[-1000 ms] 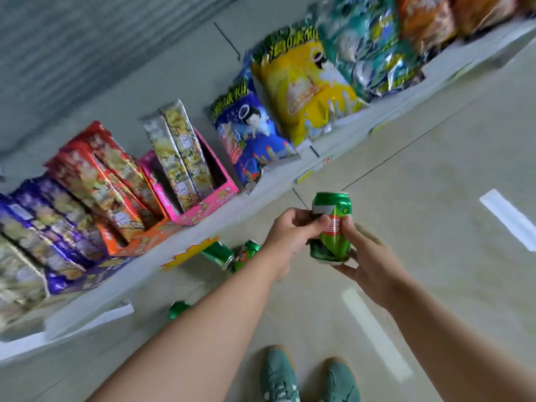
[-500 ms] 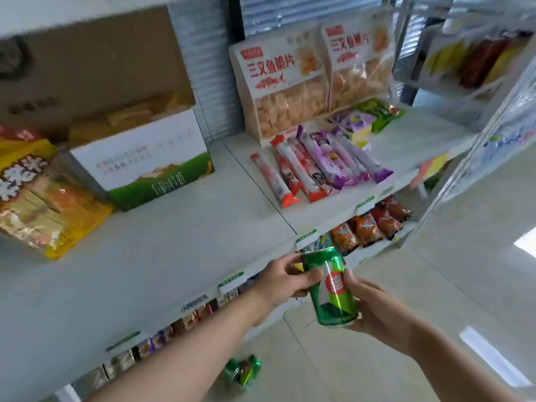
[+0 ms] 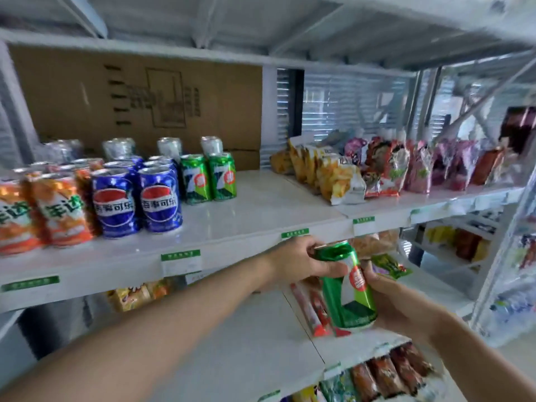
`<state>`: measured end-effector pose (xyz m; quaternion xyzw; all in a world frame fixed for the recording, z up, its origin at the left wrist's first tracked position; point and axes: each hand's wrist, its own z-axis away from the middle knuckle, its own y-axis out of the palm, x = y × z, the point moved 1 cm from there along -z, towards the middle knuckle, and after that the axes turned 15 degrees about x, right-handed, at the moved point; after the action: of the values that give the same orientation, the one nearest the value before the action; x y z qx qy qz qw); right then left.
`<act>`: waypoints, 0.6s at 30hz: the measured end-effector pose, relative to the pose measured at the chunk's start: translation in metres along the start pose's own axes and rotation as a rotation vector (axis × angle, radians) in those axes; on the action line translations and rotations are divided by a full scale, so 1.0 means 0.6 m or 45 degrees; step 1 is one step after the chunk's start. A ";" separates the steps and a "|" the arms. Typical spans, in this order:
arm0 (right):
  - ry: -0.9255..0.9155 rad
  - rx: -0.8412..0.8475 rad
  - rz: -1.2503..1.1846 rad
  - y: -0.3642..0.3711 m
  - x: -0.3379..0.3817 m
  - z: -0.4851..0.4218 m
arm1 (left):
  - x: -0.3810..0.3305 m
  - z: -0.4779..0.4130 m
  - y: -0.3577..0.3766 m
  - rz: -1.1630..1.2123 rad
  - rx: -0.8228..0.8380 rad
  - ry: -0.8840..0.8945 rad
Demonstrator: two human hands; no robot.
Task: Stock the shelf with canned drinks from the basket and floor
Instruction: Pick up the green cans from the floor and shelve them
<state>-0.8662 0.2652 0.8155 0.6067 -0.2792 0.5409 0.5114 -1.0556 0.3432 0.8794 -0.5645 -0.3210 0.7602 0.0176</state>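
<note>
Two hands (image 3: 301,264) (image 3: 403,306) grip one green can (image 3: 346,288); two green cans (image 3: 197,181) (image 3: 222,177) stand shelved.

Both hands held a green can (image 3: 346,288) below the shelf (image 3: 261,204) edge: left hand (image 3: 301,261) gripped its top, right hand (image 3: 397,303) its base. On the shelf stood orange cans (image 3: 62,210) far left, blue cans (image 3: 159,198), two green cans (image 3: 208,178), snack bags (image 3: 391,166) right.

- The held can (image 3: 346,288) sits between the left hand (image 3: 301,262) and right hand (image 3: 397,303), below the shelf's (image 3: 261,207) front edge.
- On the shelf: drink cans (image 3: 136,198) left, snack bags (image 3: 388,166) right.
- A cardboard box (image 3: 139,97) stands behind those cans.
</note>
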 end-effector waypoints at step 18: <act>-0.352 0.156 0.478 0.210 0.150 -0.252 | -0.091 0.158 -0.312 -0.840 -0.249 -0.393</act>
<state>-1.0113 0.3838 0.9242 0.6424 -0.4210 0.5542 0.3210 -1.1814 0.4261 1.0356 -0.3087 -0.5555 0.7556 0.1589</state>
